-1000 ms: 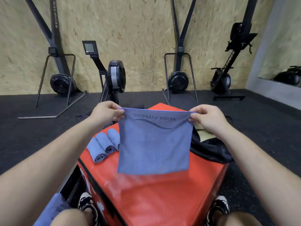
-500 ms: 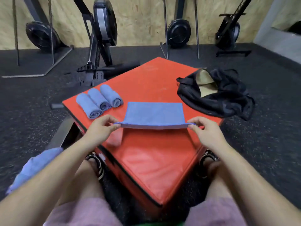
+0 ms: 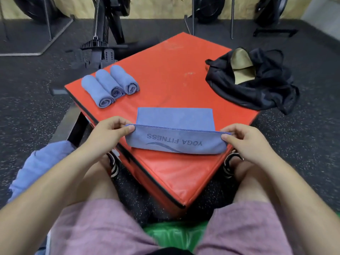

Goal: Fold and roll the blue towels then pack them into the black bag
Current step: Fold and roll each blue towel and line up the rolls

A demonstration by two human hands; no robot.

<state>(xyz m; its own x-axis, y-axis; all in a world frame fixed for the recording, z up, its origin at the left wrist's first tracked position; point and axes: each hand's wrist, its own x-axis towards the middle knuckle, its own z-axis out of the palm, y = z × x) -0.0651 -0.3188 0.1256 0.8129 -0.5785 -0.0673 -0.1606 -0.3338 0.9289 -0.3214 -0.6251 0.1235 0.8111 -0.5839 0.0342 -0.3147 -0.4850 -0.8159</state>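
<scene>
A blue towel [image 3: 174, 118] printed "YOGA FITNESS" lies on the red box [image 3: 165, 74], its near edge lifted and curled over. My left hand [image 3: 108, 135] pinches the towel's near left corner. My right hand [image 3: 242, 142] pinches the near right corner. Three rolled blue towels [image 3: 110, 85] lie side by side at the box's left corner. The black bag [image 3: 252, 81] sits open on the box's right side, showing a tan lining.
More blue cloth [image 3: 38, 166] is heaped by my left leg on the dark rubber floor. Rowing machines [image 3: 104, 24] and metal stands line the back wall. My knees flank the near corner of the box.
The towel came down from hanging in the air onto the box; its far part now lies flat. My hands have raised the near edge, and the printed side faces me.
</scene>
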